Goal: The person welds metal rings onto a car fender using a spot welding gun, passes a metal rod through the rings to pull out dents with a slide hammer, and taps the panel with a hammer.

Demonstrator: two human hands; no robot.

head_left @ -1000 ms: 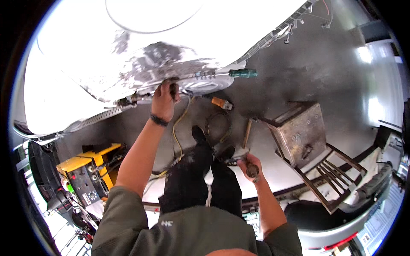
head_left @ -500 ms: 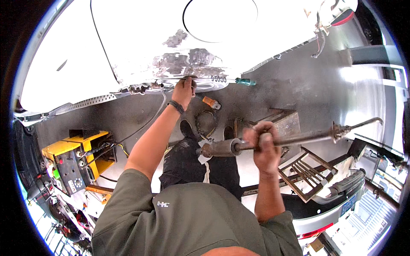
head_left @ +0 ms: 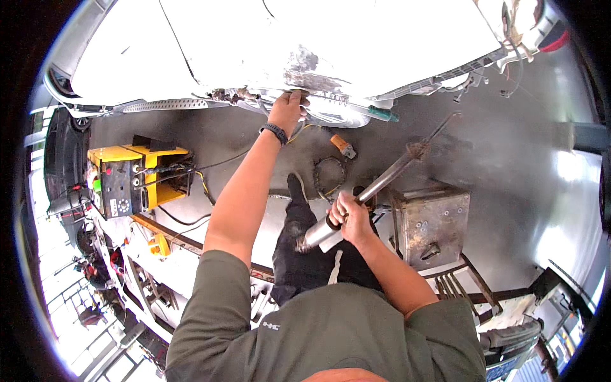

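Note:
My left hand (head_left: 287, 108) is closed at the damaged lower edge of the white car panel (head_left: 318, 38), on something I cannot make out. Scraped, dull patches mark the panel there, and a green-handled screwdriver (head_left: 385, 114) is lodged along its edge to the right. Wrapped round a long steel slide hammer (head_left: 388, 175), my right hand (head_left: 350, 213) holds it diagonally over my legs, its thin tip pointing up and to the right, short of the panel.
A yellow machine cart (head_left: 114, 179) with cables stands left. An orange power tool (head_left: 342, 146) and a coiled hose lie on the floor (head_left: 484, 146). A worn metal stand (head_left: 439, 216) with a slatted frame is right. A dark car (head_left: 67, 140) is at far left.
My right hand has raised the slide hammer from low by my legs, then swung it from horizontal to diagonal. My left hand stays at the panel edge. The view has shifted.

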